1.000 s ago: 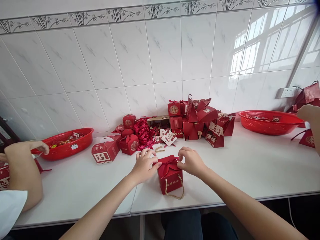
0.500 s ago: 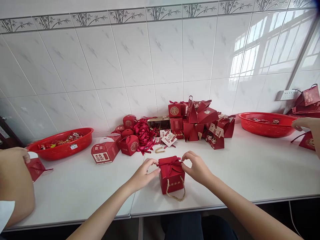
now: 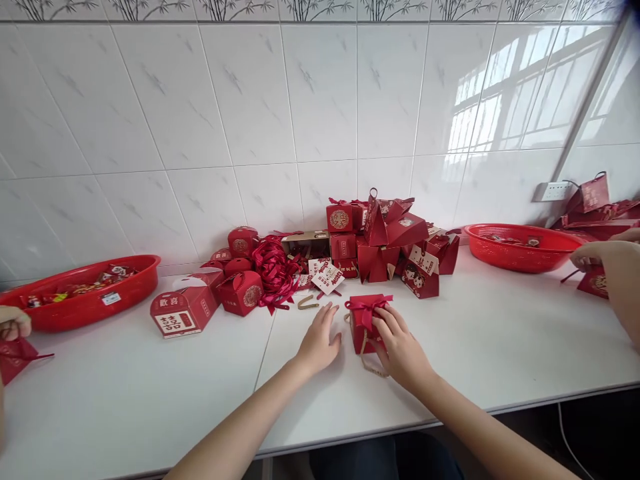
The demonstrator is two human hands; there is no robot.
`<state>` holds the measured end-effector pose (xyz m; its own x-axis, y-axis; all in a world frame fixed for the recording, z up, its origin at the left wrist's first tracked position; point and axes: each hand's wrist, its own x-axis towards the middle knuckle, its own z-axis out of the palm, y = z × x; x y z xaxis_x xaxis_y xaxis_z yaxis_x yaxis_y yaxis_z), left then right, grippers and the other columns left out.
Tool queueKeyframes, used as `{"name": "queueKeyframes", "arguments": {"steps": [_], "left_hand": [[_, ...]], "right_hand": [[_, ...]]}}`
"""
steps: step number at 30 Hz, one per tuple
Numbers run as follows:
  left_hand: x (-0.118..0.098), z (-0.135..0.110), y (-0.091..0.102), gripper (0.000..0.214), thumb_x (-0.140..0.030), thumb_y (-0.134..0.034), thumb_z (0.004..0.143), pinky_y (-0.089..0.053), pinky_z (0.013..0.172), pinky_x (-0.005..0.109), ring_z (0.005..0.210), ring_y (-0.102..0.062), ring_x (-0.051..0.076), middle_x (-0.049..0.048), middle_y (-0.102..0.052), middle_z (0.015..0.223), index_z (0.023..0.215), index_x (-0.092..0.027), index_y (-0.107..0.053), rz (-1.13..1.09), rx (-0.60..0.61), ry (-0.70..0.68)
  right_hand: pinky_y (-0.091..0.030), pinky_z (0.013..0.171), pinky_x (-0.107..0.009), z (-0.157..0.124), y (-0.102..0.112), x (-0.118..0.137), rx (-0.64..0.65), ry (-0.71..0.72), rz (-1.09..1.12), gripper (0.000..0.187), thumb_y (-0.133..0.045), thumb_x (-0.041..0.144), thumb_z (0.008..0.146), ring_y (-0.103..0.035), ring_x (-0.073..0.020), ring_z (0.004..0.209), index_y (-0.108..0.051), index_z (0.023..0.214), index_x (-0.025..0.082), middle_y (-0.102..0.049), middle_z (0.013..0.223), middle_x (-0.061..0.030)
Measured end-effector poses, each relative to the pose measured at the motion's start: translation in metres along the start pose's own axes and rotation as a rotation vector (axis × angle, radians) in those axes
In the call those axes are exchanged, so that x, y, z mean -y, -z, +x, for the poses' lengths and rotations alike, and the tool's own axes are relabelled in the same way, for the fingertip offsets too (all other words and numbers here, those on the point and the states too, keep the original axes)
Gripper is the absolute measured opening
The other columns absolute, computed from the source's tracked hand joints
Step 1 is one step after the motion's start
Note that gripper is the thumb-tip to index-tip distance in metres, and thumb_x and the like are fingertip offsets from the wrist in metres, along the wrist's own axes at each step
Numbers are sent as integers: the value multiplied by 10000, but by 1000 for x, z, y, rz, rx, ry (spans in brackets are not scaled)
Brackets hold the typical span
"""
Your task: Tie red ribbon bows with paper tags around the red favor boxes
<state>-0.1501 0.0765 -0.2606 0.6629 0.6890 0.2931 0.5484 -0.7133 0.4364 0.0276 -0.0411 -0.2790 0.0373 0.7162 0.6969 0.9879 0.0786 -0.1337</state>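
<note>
A small red gift box (image 3: pixel 359 333) stands upright on the white table in front of me. A red ribbon bow (image 3: pixel 367 308) is tied across its top, and a gold rope handle (image 3: pixel 371 367) hangs down its front. My right hand (image 3: pixel 403 347) grips the box from the right, its fingers bent over the top edge and front and covering part of the bow. My left hand (image 3: pixel 320 341) is just left of the box, empty, with thumb and fingers apart and not touching it.
Behind stand piled red boxes (image 3: pixel 377 263), a heap of red ribbons (image 3: pixel 274 273), white tags (image 3: pixel 327 276) and a loose gold cord (image 3: pixel 307 303). Red baskets of sweets stand left (image 3: pixel 135 287) and right (image 3: pixel 520 261). Other people's hands (image 3: pixel 14 325) hold red boxes at both sides.
My left hand has let go of the ribbon and sits apart from the box. My right hand has gone from the ribbon's end to the box itself, which now stands farther right and back.
</note>
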Motion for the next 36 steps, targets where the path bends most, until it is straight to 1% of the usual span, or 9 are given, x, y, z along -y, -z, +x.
{"name": "queueKeyframes", "arguments": {"steps": [3,5,8,10,13,18,23,29,36], "left_hand": [[4,34,-13,610,-182,-505,813,-246,1158,465,1456,-111,323,99,-190,1577,1413,-166,-396,125,7,54],[5,54,-21,622,-184,-469,822,-232,1136,535,1454,-65,362,95,-130,1591,1437,-176,-373,178,-8,94],[5,77,-32,619,-200,-415,845,-118,1159,553,1464,27,320,21,-65,1603,1458,-234,-342,237,18,76],[7,89,-36,609,-243,-408,855,-66,1175,523,1469,36,273,-23,-101,1598,1459,-272,-336,259,75,53],[20,100,-35,589,-386,-366,886,-121,1165,529,1467,-62,282,11,-236,1569,1460,-253,-339,276,155,128],[53,95,-17,846,-676,-268,842,-113,1138,597,1446,-60,392,129,-218,1562,1473,-113,-302,316,141,367],[64,83,-3,774,-630,-245,862,-116,1139,593,1452,-73,359,94,-250,1559,1456,-145,-346,342,122,410],[64,84,-8,748,-619,-252,855,-148,1079,682,1449,-61,375,102,-256,1556,1439,-166,-371,358,103,437],[68,88,-13,738,-608,-268,853,-118,1095,667,1448,-48,385,125,-265,1550,1425,-157,-388,349,101,437]], "right_hand": [[-464,998,-472,6,-10,-26,-28,-2,-26,405,-467,113,815,-326,-327,1332,-484,1220,133,-475,1342,-150],[-439,1020,-497,10,-17,-36,-47,3,-27,418,-489,140,804,-309,-338,1332,-471,1221,121,-460,1342,-161],[-409,1042,-521,17,-28,-42,-73,7,-11,457,-528,182,781,-279,-350,1341,-454,1227,116,-444,1340,-175],[-402,1044,-530,23,-34,-42,-77,11,5,493,-546,207,771,-269,-354,1345,-438,1245,121,-433,1347,-177],[-404,1042,-531,32,-43,-43,-84,16,25,509,-549,222,774,-277,-351,1339,-428,1260,131,-431,1350,-171],[-409,1042,-522,47,-55,-45,-96,31,73,499,-541,218,773,-287,-344,1334,-435,1254,138,-437,1342,-165],[-409,1044,-516,65,-70,-41,-106,40,132,455,-533,226,778,-306,-332,1330,-473,1223,148,-460,1323,-155],[-415,1044,-494,90,-96,-37,-113,31,178,455,-561,228,764,-316,-322,1321,-503,1206,136,-474,1316,-160],[-426,1029,-496,113,-119,-45,-88,9,166,477,-644,270,742,-345,-317,1306,-523,1193,171,-487,1310,-147]]}}
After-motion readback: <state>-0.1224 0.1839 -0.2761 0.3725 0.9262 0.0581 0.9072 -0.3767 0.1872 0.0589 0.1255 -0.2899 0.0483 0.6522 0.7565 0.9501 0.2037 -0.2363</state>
